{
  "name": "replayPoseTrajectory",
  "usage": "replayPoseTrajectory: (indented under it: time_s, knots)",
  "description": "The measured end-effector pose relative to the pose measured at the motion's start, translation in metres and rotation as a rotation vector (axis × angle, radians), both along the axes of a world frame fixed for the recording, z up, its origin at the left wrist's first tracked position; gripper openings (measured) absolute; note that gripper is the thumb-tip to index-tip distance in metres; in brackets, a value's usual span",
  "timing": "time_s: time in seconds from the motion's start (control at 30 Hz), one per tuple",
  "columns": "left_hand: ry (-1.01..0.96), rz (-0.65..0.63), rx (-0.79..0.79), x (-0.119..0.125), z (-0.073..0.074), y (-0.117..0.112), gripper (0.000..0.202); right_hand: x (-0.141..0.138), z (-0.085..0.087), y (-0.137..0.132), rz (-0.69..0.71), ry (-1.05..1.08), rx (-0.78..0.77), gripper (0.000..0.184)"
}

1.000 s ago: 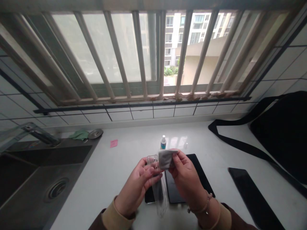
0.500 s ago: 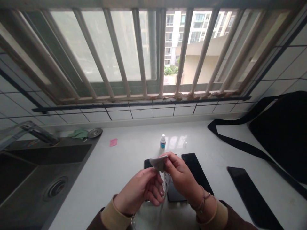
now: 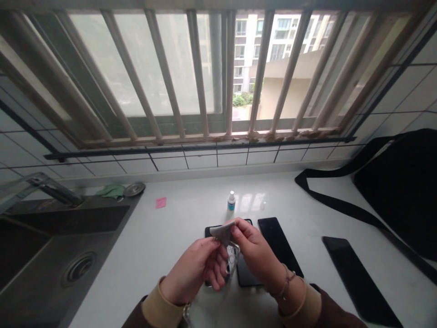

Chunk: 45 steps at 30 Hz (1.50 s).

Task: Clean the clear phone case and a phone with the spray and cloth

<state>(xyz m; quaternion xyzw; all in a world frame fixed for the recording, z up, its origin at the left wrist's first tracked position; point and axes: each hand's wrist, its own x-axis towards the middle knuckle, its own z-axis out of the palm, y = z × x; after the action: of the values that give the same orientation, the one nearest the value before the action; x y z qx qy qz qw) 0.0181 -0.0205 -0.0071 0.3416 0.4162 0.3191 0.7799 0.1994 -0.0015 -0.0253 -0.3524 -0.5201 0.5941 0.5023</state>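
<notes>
Head view: L hand (image 3: 198,272) grips clear plastic case (image 3: 232,261); R hand (image 3: 256,255) pinches grey cloth (image 3: 221,233), triangular fold.

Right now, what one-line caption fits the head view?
Left hand holds a clear phone case; right hand pinches a grey cloth over it.

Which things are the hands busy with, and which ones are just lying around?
Busy with:
left hand gripping the clear case
right hand pinching the grey cloth

Just lying around, untouched:
small bottle
dark phone
pink note
black bag
green rag
sink
</notes>
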Motion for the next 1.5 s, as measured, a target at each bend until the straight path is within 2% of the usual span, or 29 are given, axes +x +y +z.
replayPoseTrajectory:
  time_s: [0.2,0.37,0.47,0.53,0.6,0.67,0.73,0.87,1.0,1.13,1.2,1.3,1.4,1.5]
  knots:
    - [0.023,0.247,0.062,-0.003,0.0,0.008,0.027,-0.001,-0.002,0.002,-0.05,0.105,-0.042,0.035]
    - [0.011,0.406,-0.014,-0.006,0.006,0.015,0.035,0.006,0.0,0.003,-0.358,-0.108,-0.026,0.037]
    - [-0.032,0.389,-0.089,-0.004,0.009,0.013,0.043,0.011,0.007,-0.002,-0.524,-0.353,0.177,0.027]
    - [-0.074,0.346,-0.122,-0.001,0.008,0.01,0.044,0.011,0.009,-0.007,-0.47,-0.485,0.439,0.027]
    - [-0.115,0.297,-0.114,0.003,0.005,0.006,0.044,0.007,0.008,-0.009,-0.27,-0.577,0.666,0.035]
    - [-0.155,0.272,-0.071,0.006,0.002,0.003,0.04,0.002,0.003,-0.009,-0.085,-0.672,0.742,0.04]
    - [-0.186,0.26,-0.036,0.008,0.001,0.002,0.037,-0.002,-0.002,-0.008,-0.039,-0.742,0.706,0.042]
    - [-0.215,0.171,-0.008,0.009,0.005,0.0,0.046,-0.004,-0.005,-0.005,-0.126,-0.708,0.634,0.046]
    - [-0.244,0.141,-0.044,0.008,0.006,-0.001,0.057,-0.005,0.001,-0.008,-0.182,-0.634,0.62,0.043]
    - [-0.262,0.195,-0.04,0.007,0.006,-0.001,0.065,-0.002,0.01,-0.013,-0.145,-0.588,0.641,0.035]
    - [-0.265,0.219,-0.003,0.005,0.006,0.0,0.061,0.0,0.013,-0.013,-0.147,-0.527,0.551,0.03]
    - [-0.255,0.215,0.015,0.004,0.006,0.001,0.051,0.005,0.012,-0.007,-0.246,-0.376,0.267,0.02]
    - [-0.225,0.217,0.019,0.004,0.005,0.001,0.043,0.011,0.007,0.003,-0.401,-0.221,0.029,0.029]
    - [-0.217,0.208,0.031,0.005,0.006,0.0,0.042,0.013,0.005,0.005,-0.48,-0.21,0.003,0.035]
